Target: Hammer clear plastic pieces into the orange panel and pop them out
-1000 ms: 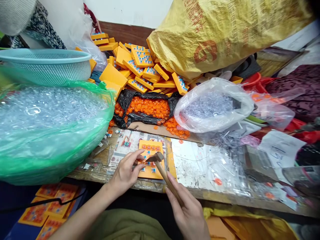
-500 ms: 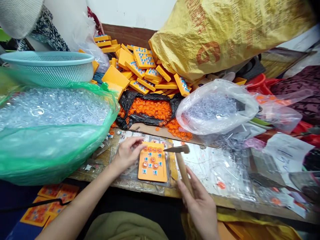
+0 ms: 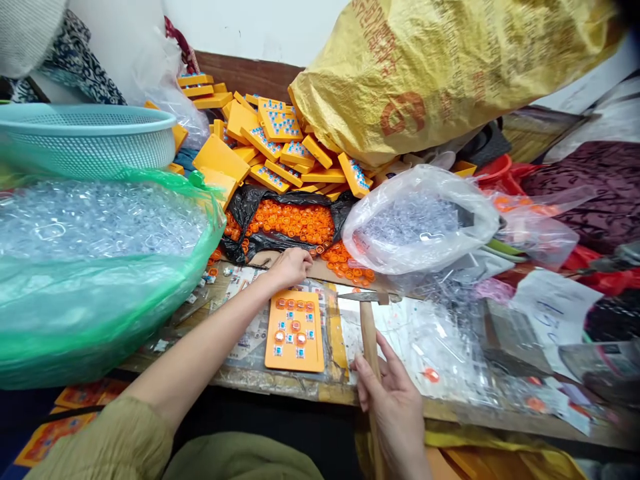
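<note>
An orange panel (image 3: 294,353) lies on the bench, bearing small blue-and-white square parts; clear orange-rimmed caps (image 3: 296,326) sit on several of them, including along the top row. Beyond the panel's far edge, my left hand (image 3: 293,266) reaches out with its fingers curled together, close to loose orange caps (image 3: 349,264). Its fingertips are partly hidden, so what they hold cannot be made out. To the right of the panel, my right hand (image 3: 393,393) is closed round the wooden handle of a hammer (image 3: 369,330), whose head points up and away from me.
A black bag (image 3: 240,243) of orange caps stands behind the panel. A green bag (image 3: 100,300) of clear parts fills the left; a white bag (image 3: 360,247) of clear parts is at right. Orange panels (image 3: 280,133) are piled at the back beside a yellow sack (image 3: 400,80).
My left hand has left the panel's upper left edge and moved forward and right toward the loose caps. My right hand still holds the hammer, its handle now more upright.
</note>
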### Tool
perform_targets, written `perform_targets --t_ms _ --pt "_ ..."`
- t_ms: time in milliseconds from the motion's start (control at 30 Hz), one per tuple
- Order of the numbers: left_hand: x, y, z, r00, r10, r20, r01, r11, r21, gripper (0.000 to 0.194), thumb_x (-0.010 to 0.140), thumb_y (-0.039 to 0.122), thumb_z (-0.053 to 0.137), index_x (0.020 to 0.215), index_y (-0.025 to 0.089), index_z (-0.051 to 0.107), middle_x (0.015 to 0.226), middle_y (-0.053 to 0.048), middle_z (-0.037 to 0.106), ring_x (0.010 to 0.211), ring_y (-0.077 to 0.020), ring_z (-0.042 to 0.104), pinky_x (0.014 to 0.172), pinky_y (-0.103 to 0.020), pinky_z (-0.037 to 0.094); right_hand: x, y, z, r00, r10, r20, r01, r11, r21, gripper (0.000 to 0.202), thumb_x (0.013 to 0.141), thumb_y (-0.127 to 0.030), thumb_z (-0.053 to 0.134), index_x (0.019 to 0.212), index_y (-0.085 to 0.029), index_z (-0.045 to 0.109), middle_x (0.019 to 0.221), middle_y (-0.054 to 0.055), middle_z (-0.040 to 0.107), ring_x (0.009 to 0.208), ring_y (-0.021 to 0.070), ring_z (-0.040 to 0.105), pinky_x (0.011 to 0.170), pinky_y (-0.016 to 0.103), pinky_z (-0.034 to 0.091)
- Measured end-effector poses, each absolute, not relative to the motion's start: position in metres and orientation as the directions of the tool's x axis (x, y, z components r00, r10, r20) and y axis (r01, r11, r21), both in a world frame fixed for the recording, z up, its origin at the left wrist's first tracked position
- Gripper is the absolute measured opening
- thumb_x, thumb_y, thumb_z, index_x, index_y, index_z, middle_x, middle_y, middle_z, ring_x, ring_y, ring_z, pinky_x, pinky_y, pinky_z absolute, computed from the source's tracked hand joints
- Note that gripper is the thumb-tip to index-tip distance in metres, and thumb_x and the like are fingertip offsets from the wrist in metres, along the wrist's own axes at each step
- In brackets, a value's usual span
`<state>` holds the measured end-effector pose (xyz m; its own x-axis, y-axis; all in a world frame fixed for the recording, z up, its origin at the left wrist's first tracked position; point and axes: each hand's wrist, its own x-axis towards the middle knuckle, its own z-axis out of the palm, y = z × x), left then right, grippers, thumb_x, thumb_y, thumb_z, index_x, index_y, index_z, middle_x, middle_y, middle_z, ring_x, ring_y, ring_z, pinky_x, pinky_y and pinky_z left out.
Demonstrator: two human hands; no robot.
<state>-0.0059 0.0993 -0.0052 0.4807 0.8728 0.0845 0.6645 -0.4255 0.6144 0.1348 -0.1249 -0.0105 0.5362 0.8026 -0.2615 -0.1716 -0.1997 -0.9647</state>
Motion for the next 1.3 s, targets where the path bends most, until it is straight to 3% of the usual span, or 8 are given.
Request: perform_targets --t_ms 233,433,600,733,833,1000,1167,1300 --pt "-0.007 0.098 -0.002 0.465 0.884 0.049 0.668 -0.387 0.636 0.021 0.072 0.012 0.062 0.089 0.016 0.073 0.078 -0.004 0.072 0.074 -0.0179 0.066 0.069 -0.025 0.050 0.140 -0.126 -0.016 0.496 0.827 -0.266 -0.148 -0.222 -0.964 0.085 0.067 -0.043 0.079 0.140 -0.020 0.043 0.068 -0.003 0.062 0.040 0.0069 0.041 0.034 0.020 0.037" --pt "-0.004 0.097 -0.006 0.407 0.908 0.101 0.676 -0.374 0.635 0.014 0.076 0.013 0.060 0.081 0.014 0.073 0.092 -0.008 0.069 0.089 -0.0212 0.064 0.083 -0.031 0.050 0.139 -0.125 -0.014 0.491 0.834 -0.252 -0.114 -0.225 -0.968 0.083 0.068 -0.043 0.078 0.140 -0.019 0.044 0.063 -0.005 0.059 0.040 0.0072 0.040 0.034 0.019 0.038" --pt "-0.026 0.044 0.011 0.425 0.890 0.165 0.620 -0.419 0.663 0.028 0.078 0.014 0.060 0.106 0.014 0.065 0.094 -0.007 0.068 0.089 -0.0196 0.062 0.085 -0.032 0.050 0.139 -0.133 -0.013 0.498 0.837 -0.229 -0.032 -0.246 -0.969 0.075 0.072 -0.043 0.075 0.138 -0.021 0.048 0.070 -0.002 0.065 0.040 0.0067 0.042 0.034 0.019 0.039" --pt "-0.056 -0.022 0.013 0.464 0.851 0.245 0.487 -0.477 0.732 0.036 0.081 0.019 0.059 0.116 0.015 0.056 0.091 -0.006 0.066 0.088 -0.0203 0.061 0.084 -0.035 0.050 0.137 -0.146 -0.012 0.468 0.882 -0.055 0.232 -0.183 -0.955 0.051 0.075 -0.039 0.071 0.123 -0.022 0.064 0.108 0.006 0.072 0.071 0.0188 0.069 0.061 0.028 0.059" --pt "-0.067 -0.049 0.005 0.459 0.853 0.250 0.475 -0.473 0.742 0.038 0.082 0.017 0.057 0.120 0.016 0.053 0.092 -0.008 0.066 0.088 -0.0211 0.061 0.082 -0.037 0.051 0.134 -0.152 -0.004 0.331 0.933 0.138 0.418 -0.014 -0.908 0.038 0.079 -0.031 0.067 0.116 -0.023 0.069 0.118 0.005 0.068 0.104 0.0251 0.067 0.090 0.035 0.055" --pt "-0.066 -0.049 -0.003 0.441 0.858 0.264 0.499 -0.479 0.722 0.043 0.079 0.012 0.056 0.121 0.017 0.051 0.092 -0.008 0.066 0.086 -0.0222 0.060 0.080 -0.037 0.052 0.129 -0.157 0.015 0.171 0.940 0.296 0.588 0.144 -0.796 0.038 0.085 -0.022 0.060 0.122 -0.027 0.064 0.110 0.005 0.072 0.095 0.0219 0.070 0.081 0.028 0.057" --pt "-0.065 -0.054 -0.004 0.422 0.874 0.241 0.535 -0.455 0.712 0.045 0.079 0.012 0.057 0.123 0.016 0.049 0.092 -0.008 0.067 0.086 -0.0226 0.061 0.081 -0.039 0.052 0.131 -0.160 0.011 -0.040 0.980 0.194 0.682 0.168 -0.712 0.043 0.090 -0.021 0.051 0.131 -0.031 0.055 0.091 0.004 0.074 0.073 0.0145 0.072 0.073 0.020 0.056" --pt "-0.067 -0.050 0.005 0.386 0.887 0.254 0.537 -0.440 0.719 0.041 0.079 0.023 0.064 0.118 0.017 0.054 0.095 -0.008 0.067 0.088 -0.0222 0.062 0.082 -0.037 0.052 0.136 -0.157 -0.002 0.145 0.980 0.136 0.572 0.029 -0.820 0.037 0.087 -0.030 0.057 0.123 -0.028 0.064 0.112 0.004 0.071 0.099 0.0205 0.069 0.086 0.026 0.054"
